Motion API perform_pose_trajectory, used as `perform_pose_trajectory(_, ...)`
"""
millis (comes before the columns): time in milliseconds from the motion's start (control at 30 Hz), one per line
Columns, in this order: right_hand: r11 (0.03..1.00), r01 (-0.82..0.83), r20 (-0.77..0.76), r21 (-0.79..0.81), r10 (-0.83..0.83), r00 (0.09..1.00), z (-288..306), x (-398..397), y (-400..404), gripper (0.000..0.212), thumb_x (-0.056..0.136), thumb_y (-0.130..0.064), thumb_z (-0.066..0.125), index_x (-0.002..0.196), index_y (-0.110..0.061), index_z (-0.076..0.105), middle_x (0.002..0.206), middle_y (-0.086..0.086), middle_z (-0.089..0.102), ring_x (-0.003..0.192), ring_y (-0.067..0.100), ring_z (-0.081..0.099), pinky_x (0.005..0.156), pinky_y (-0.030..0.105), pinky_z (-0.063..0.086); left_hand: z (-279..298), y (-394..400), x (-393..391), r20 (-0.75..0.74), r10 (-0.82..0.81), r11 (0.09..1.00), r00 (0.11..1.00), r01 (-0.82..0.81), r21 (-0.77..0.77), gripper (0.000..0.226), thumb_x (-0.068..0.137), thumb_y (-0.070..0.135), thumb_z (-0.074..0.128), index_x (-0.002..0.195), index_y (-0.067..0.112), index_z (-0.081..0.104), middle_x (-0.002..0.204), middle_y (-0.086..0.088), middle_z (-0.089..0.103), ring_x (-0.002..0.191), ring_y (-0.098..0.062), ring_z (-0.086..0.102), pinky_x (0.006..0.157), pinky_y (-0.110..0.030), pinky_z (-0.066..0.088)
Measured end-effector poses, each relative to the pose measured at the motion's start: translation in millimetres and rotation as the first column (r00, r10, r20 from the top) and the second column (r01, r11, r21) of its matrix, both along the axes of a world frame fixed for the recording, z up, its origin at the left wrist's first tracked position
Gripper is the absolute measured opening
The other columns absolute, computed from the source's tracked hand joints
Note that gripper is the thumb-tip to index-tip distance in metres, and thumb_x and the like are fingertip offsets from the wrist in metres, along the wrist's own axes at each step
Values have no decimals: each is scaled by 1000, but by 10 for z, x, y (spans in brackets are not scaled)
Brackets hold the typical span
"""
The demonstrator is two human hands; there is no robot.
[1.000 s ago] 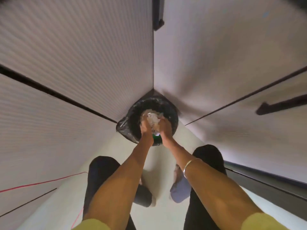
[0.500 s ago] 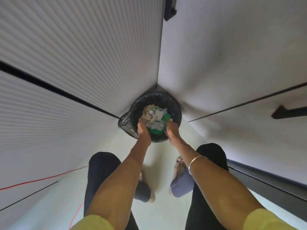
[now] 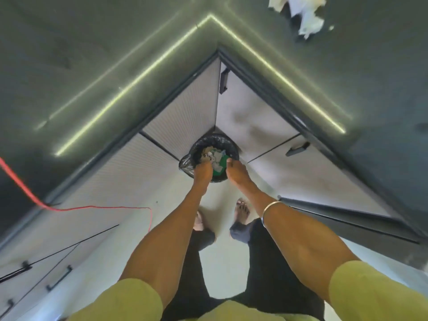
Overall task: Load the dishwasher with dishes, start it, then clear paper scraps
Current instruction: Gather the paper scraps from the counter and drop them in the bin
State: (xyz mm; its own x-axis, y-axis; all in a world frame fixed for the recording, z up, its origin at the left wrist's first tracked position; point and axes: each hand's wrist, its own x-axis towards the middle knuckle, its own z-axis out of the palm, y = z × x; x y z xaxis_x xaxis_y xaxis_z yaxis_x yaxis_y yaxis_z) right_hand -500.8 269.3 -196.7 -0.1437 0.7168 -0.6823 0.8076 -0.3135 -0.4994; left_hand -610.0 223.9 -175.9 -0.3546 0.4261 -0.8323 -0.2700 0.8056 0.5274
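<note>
Clearly the last step is in hand: paper scraps going into the bin (image 3: 213, 156). In the head view, the bin, lined with a black bag, stands on the floor in the corner where two runs of pale cabinet fronts (image 3: 185, 126) meet. Crumpled paper scraps (image 3: 214, 155), with something green among them, lie inside it. The left hand (image 3: 202, 171) hangs over the bin's near-left rim with its fingers curled down into the opening; whether they pinch anything I cannot tell. The right hand (image 3: 236, 172) hovers at the near-right rim, fingers loosely together, seemingly empty, though that is not certain either. A bangle (image 3: 269, 210) sits on the right forearm.

More white scraps (image 3: 305, 12) lie on the dark countertop (image 3: 347, 66) well above and right of the bin, so the next move likely calls for straightening up and reaching there to gather them.

A pale floor (image 3: 222, 262) runs from the bin toward the person's feet. A red cord (image 3: 92, 207) trails far left of the bin, across the cabinet fronts.
</note>
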Motion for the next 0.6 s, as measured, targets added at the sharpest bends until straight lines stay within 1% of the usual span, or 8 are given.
perform_pose_trajectory(67, 995, -100, 17, 5, 100, 995, 355, 18, 9, 42, 105, -27, 24, 119, -4, 56, 124, 23, 60, 113, 39, 57, 95, 43, 48, 378, -34, -11, -105, -185, 982, 977, 187, 2, 43, 103, 25, 34, 131, -1, 54, 134, -21, 55, 122, -35, 53, 99, -40, 45)
perform_pose_trajectory(133, 981, -189, 58, 34, 187, 981, 641, 40, -11, 37, 103, -17, 26, 121, 0, 54, 125, 25, 59, 116, 41, 56, 93, 43, 45, 699, -73, 15, -184, -321, 946, 929, 323, -18, 41, 104, 23, 34, 127, -3, 56, 131, -24, 56, 122, -38, 52, 104, -43, 43)
perform_pose_trajectory(233, 955, -291, 106, 62, 283, 953, 958, 59, -66, 33, 100, -17, 34, 119, 0, 55, 119, 22, 59, 112, 38, 58, 92, 44, 49, 1081, -124, 79, -271, -463, 883, 844, 468, -51, 33, 102, 11, 39, 126, -7, 54, 130, -24, 57, 118, -37, 56, 97, -42, 46)
perform_pose_trajectory(267, 940, -331, 128, 78, 320, 939, 1045, 54, -79, 33, 98, -18, 36, 119, -1, 56, 117, 19, 59, 110, 36, 58, 92, 44, 50, 1196, -119, 91, -313, -526, 840, 790, 541, -47, 32, 101, 6, 39, 125, -9, 53, 130, -25, 57, 117, -37, 57, 95, -41, 46)
perform_pose_trajectory(333, 906, -414, 187, 87, 393, 900, 1193, 45, -110, 38, 97, -22, 37, 121, 0, 56, 120, 16, 57, 114, 35, 56, 95, 44, 48, 1399, -112, 116, -332, -553, 819, 764, 571, -49, 32, 102, 9, 39, 125, -7, 54, 130, -24, 57, 118, -37, 56, 96, -41, 45)
perform_pose_trajectory(433, 851, -500, 233, 159, 460, 857, 1446, 61, -150, 45, 99, -27, 40, 134, 1, 47, 136, 17, 49, 126, 36, 46, 104, 47, 42, 1581, -146, 121, -402, -497, 846, 769, 533, -27, 39, 104, 24, 37, 125, -1, 57, 127, -21, 59, 119, -37, 55, 101, -43, 44)
perform_pose_trajectory(500, 840, -516, 258, 167, 468, 845, 1569, 57, -152, 47, 100, -28, 43, 138, 0, 42, 141, 16, 45, 129, 34, 43, 105, 48, 41, 1657, -144, 93, -421, -525, 827, 740, 560, -49, 41, 104, 25, 33, 127, -1, 55, 128, -21, 58, 121, -37, 54, 103, -43, 42)
perform_pose_trajectory(600, 825, -531, 281, 193, 472, 835, 1635, 51, -110, 47, 101, -31, 45, 139, -4, 44, 141, 14, 45, 126, 31, 45, 103, 45, 44, 1717, -166, 58, -458, -576, 783, 677, 618, -71, 41, 105, 22, 31, 129, -2, 53, 131, -22, 57, 123, -37, 52, 104, -42, 41)
